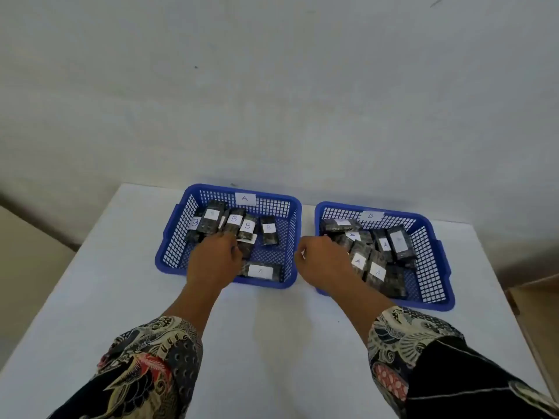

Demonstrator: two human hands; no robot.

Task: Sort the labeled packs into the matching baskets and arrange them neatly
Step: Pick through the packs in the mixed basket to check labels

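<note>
Two blue mesh baskets stand side by side on the white table. The left basket [169, 252] carries an A tag [245, 198] and the right basket [438, 267] a B tag [370, 215]. In the left basket lie several dark packs labelled B [233, 219] and one pack labelled A [260, 271] at the front. The right basket holds several packs labelled A [377, 272]. My left hand [214, 258] reaches into the left basket, its fingers curled over a dark pack [247, 247]. My right hand [323, 261] reaches over the right basket's near-left corner onto the packs. Its fingertips are hidden.
The baskets sit at the far end of the table [90, 297], close to the grey wall. A cardboard box edge [532, 300] shows at the right. Lower surfaces lie beyond the table's left and right edges.
</note>
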